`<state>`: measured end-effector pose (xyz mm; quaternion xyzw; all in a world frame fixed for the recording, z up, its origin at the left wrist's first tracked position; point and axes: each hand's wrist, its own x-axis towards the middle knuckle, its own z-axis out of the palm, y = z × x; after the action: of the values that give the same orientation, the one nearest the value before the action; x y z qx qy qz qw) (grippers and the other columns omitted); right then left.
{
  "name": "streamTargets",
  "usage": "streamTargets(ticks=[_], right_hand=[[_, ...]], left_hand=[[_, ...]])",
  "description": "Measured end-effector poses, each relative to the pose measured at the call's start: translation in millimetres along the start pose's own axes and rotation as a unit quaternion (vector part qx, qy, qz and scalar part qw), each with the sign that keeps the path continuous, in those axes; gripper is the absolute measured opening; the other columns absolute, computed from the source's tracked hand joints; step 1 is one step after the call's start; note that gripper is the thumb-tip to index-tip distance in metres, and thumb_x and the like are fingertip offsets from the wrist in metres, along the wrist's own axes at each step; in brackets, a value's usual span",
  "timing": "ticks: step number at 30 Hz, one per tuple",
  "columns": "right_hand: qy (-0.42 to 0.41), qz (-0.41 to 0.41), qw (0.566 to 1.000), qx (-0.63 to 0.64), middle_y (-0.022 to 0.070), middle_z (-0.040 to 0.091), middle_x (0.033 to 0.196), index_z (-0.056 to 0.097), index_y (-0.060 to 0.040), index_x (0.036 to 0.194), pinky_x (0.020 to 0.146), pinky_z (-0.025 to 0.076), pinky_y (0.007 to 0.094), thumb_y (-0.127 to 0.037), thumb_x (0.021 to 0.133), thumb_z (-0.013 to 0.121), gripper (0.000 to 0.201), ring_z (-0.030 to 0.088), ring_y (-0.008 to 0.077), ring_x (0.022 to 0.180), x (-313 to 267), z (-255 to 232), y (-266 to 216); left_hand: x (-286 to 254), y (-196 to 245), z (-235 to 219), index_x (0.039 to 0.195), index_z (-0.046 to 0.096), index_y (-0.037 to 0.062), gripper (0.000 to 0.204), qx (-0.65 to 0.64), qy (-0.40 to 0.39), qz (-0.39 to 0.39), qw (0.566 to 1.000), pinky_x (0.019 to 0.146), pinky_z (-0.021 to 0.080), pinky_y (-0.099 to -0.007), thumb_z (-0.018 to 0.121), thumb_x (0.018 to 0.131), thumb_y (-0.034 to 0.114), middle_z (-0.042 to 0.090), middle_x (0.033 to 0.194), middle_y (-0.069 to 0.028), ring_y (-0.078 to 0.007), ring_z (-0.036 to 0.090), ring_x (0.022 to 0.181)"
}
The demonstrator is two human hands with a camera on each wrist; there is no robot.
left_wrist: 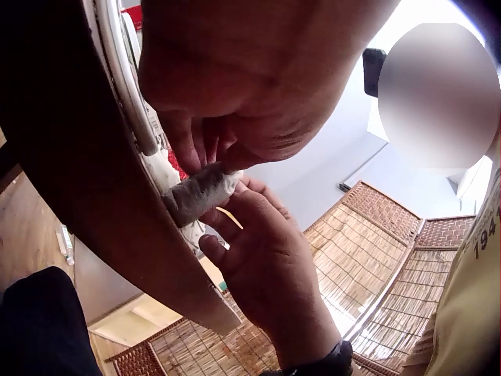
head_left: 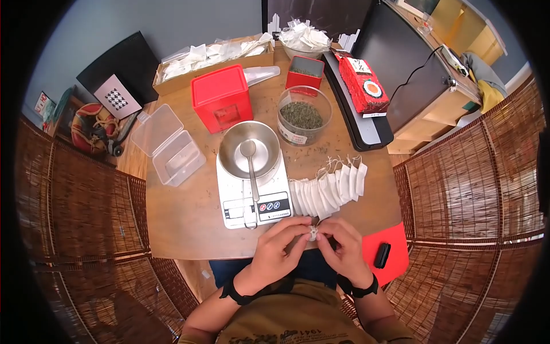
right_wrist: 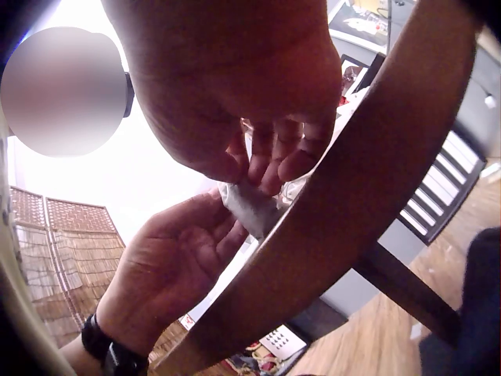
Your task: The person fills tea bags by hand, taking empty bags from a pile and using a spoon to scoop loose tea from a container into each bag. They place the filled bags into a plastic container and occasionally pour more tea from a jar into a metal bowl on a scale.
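Both hands meet at the table's front edge around a small white drawstring tea bag (head_left: 313, 233). My left hand (head_left: 278, 250) pinches its gathered top from one side, and my right hand (head_left: 345, 252) pinches it from the other. In the left wrist view the tea bag (left_wrist: 202, 194) looks plump and dark-filled below the fingers. The right wrist view shows the bag (right_wrist: 249, 210) hanging close by the table edge. Just beyond the hands, a row of filled tea bags (head_left: 326, 192) lies overlapping, their strings pointing away.
Left of the row, a kitchen scale (head_left: 230, 198) carries a steel bowl (head_left: 229, 156) with a spoon (head_left: 250, 163). Behind stand a tub of dried leaves (head_left: 302, 116), red tins (head_left: 220, 94), and a box of white bags (head_left: 215, 60). A hinged plastic box (head_left: 179, 157) lies open.
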<state>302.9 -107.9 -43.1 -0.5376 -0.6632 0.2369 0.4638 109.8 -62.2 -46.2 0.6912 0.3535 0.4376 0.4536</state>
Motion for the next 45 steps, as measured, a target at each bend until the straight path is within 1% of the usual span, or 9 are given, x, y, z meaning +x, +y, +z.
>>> streamTargets(ticks=[16,20,22,25,30,34,36,40,45], right_hand=[[0.126,0.114,0.983,0.073,0.0118,0.071,0.104,0.072,0.0024,0.108,0.071,0.053,0.0265,0.008,0.095,0.076,0.015,0.066,0.0161,0.08,-13,19,4],[0.141,0.073,0.984,0.08,0.0128,0.071,0.109,0.073,0.0021,0.112,0.073,0.056,0.0269,0.009,0.094,0.076,0.02,0.068,0.017,0.083,-16,19,2],[0.085,0.049,0.994,0.039,0.0136,0.07,0.113,0.073,0.0015,0.114,0.074,0.058,0.0275,0.01,0.093,0.077,0.022,0.071,0.0176,0.086,-14,16,-5],[0.083,0.05,0.995,0.028,0.0139,0.07,0.112,0.072,0.0016,0.113,0.074,0.059,0.0277,0.01,0.093,0.077,0.022,0.072,0.0179,0.088,-16,18,0],[0.081,0.038,0.996,0.02,0.0144,0.071,0.112,0.072,0.0018,0.111,0.075,0.059,0.0283,0.01,0.093,0.077,0.02,0.072,0.0194,0.089,-13,17,-3],[0.085,0.041,0.995,0.024,0.0148,0.071,0.112,0.072,0.0022,0.11,0.078,0.058,0.0289,0.009,0.096,0.075,0.016,0.071,0.0196,0.091,-14,18,-2],[0.099,0.077,0.991,0.055,0.0149,0.071,0.112,0.072,0.0024,0.11,0.079,0.058,0.0285,0.008,0.097,0.074,0.014,0.071,0.0191,0.091,-18,21,2],[0.121,0.122,0.98,0.104,0.0146,0.071,0.113,0.071,0.0028,0.11,0.079,0.057,0.0268,0.006,0.1,0.073,0.011,0.07,0.0176,0.093,-20,25,4],[0.143,0.126,0.97,0.148,0.0141,0.07,0.114,0.071,0.0023,0.112,0.08,0.057,0.027,0.006,0.1,0.072,0.012,0.07,0.0177,0.095,-20,28,1]], left_hand=[[-9,-4,2,0.112,0.068,-0.0023,0.01,-0.007,-0.009,-0.018,1.0,0.082,0.057,-0.032,0.068,0.102,-0.005,0.075,0.12,-0.018,-0.0239,0.072,0.096],[-7,-3,3,0.112,0.069,-0.0019,0.012,0.02,0.013,0.005,1.0,0.081,0.057,-0.0309,0.069,0.101,-0.005,0.075,0.122,-0.018,-0.0221,0.072,0.096],[-6,-5,3,0.112,0.07,-0.0019,0.012,0.028,0.014,0.013,0.999,0.08,0.058,-0.0308,0.07,0.101,-0.005,0.075,0.123,-0.018,-0.0216,0.072,0.095],[-4,-9,4,0.114,0.071,-0.0022,0.014,0.033,0.011,0.073,0.997,0.079,0.058,-0.0309,0.07,0.101,-0.005,0.075,0.123,-0.0184,-0.0209,0.073,0.096],[-1,-1,4,0.119,0.072,-0.0026,0.019,-0.001,0.012,0.0,1.0,0.081,0.058,-0.0311,0.071,0.101,-0.005,0.074,0.124,-0.0177,-0.0207,0.072,0.097],[-1,-7,-1,0.118,0.072,-0.0032,0.016,0.014,-0.015,0.03,0.999,0.082,0.058,-0.0305,0.069,0.102,-0.005,0.074,0.124,-0.0166,-0.0194,0.071,0.097],[-4,-5,-1,0.117,0.072,-0.0034,0.015,-0.029,-0.002,-0.055,0.998,0.083,0.057,-0.03,0.069,0.103,-0.005,0.074,0.122,-0.0157,-0.0186,0.071,0.099],[-5,-9,2,0.117,0.072,-0.0034,0.013,-0.046,0.016,-0.054,0.997,0.085,0.057,-0.03,0.068,0.104,-0.004,0.074,0.12,-0.015,-0.0184,0.07,0.1],[-1,0,-3,0.127,0.075,-0.0007,0.035,-0.033,0.015,-0.019,0.999,0.086,0.057,-0.0323,0.08,0.093,-0.006,0.074,0.12,-0.0136,-0.0211,0.069,0.099]])
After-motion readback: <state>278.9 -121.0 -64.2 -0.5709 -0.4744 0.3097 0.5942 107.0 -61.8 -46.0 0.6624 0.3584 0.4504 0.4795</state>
